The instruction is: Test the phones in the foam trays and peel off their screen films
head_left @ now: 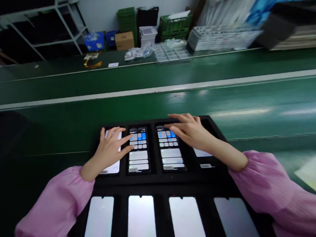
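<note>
Several smartphones lie face up in slots of a black foam tray (149,180). In its far row, my left hand (110,148) is spread above the leftmost smartphone (114,167), its fingertips reaching to the lit smartphone (138,155) beside it. That one shows a control panel with blue tiles. My right hand (190,129) hovers with fingers apart at the upper end of a third smartphone (171,154), which shows a similar panel. Beneath my right wrist, a fourth smartphone (201,153) is partly hidden. Whether any fingertip touches glass I cannot tell. Neither hand holds anything.
White-screened smartphones (142,220) fill the near row; a dimmer smartphone (238,221) lies at its right. Beyond the tray runs a green conveyor (137,108) with a pale rail (154,90). Green crates (175,25), a cardboard box (125,40) and plastic trays (172,52) stand farther back.
</note>
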Available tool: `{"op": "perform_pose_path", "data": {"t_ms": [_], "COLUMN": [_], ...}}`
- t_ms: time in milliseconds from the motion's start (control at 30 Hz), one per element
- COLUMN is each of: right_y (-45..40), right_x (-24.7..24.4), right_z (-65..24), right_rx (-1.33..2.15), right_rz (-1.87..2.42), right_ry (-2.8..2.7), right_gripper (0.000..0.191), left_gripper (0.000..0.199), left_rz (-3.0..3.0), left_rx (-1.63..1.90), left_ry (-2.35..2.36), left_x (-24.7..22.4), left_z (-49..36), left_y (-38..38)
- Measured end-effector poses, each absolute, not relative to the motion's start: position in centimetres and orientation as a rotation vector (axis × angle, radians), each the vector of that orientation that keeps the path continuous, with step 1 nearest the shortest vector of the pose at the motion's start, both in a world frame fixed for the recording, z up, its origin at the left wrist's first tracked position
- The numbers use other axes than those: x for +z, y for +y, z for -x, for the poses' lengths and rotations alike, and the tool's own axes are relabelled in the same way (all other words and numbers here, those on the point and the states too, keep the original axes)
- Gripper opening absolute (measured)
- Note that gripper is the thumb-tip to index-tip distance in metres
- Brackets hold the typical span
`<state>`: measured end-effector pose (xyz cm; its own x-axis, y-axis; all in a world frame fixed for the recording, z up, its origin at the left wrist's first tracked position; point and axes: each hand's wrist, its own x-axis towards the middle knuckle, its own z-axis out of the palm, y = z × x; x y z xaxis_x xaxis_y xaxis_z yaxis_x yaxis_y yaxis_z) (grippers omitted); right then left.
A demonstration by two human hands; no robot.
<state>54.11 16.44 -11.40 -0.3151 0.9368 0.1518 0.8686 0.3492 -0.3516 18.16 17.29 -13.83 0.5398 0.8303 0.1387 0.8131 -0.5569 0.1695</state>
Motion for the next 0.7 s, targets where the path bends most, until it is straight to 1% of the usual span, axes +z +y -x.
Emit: {"op": "perform_pose_path", "data": {"t_ms": [100, 167, 267, 400, 567, 633, 700], "right_y": [15.1, 13.1, 9.1, 5.0, 4.4, 4.3, 4.1], "right_x": [-9.2, -8.4, -8.8, -10.5, -11.8, -12.0, -12.3], "right_z": [-57.8, -59.9, -61.6, -62.1, -62.3, -62.5, -62.6], "right_rx": [0.212, 0.223, 0.288, 0.283, 0.214, 0.173, 0.117], "right_rz": [1.716, 1.743, 1.725, 1.721, 1.725, 1.669, 1.592], "right_ry": [-2.142, -2.134, -2.198, -2.211, -2.241, -2.196, -2.131], "right_gripper": [0.069, 0.070, 0.065, 0.062, 0.054, 0.052, 0.045], "left_gripper": [0.045, 0.046, 0.046, 0.047, 0.052, 0.056, 0.058], "left_rz": [-2.715, -2.749, -2.760, -2.757, -2.699, -2.602, -2.523], "left_rx": [0.322, 0.309, 0.325, 0.331, 0.290, 0.385, 0.485], "left_ry": [1.416, 1.420, 1.423, 1.399, 1.442, 1.524, 1.612], "left_x": [-14.2, -14.5, -14.8, -14.9, -14.0, -13.2, -12.4], "left_z": [-17.7, -17.5, -17.2, -17.3, -16.8, -15.5, -13.7], "left_y": [17.5, 17.6, 17.6, 17.6, 17.9, 18.2, 18.2]}}
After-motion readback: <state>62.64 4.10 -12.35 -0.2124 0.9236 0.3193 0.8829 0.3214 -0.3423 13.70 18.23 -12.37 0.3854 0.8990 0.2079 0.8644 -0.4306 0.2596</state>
